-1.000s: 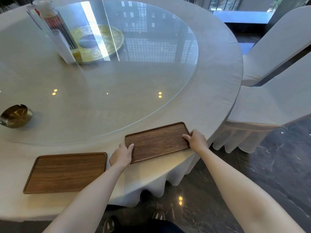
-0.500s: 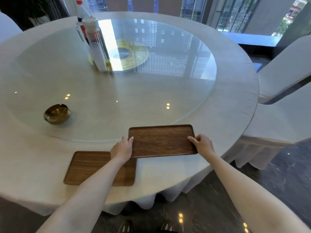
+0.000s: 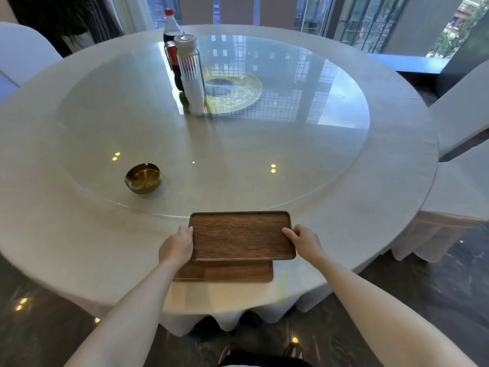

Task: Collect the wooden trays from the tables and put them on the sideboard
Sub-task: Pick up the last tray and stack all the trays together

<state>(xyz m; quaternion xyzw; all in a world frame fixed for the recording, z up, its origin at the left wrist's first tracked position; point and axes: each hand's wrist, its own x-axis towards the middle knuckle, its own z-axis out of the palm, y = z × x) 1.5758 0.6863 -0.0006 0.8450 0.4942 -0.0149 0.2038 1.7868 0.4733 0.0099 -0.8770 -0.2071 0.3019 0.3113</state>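
I hold a dark wooden tray (image 3: pixel 240 235) level by its two short ends, just above the near edge of the round table (image 3: pixel 66 234). My left hand (image 3: pixel 176 247) grips the tray's left end and my right hand (image 3: pixel 304 241) grips its right end. A second wooden tray (image 3: pixel 227 271) lies flat on the tablecloth directly beneath the held one. Only its near strip shows; the rest is hidden by the upper tray.
A glass turntable (image 3: pixel 304 154) covers the table's middle, carrying a brass ashtray (image 3: pixel 143 178), a clear ribbed bottle (image 3: pixel 191 74) and a cola bottle (image 3: pixel 171 43). White-covered chairs stand at the right (image 3: pixel 460 181) and far left (image 3: pixel 23 49). Dark polished floor lies below.
With both hands I have carried the tray leftward along the table edge, from beside the second tray to above it. The view has shifted left with it.
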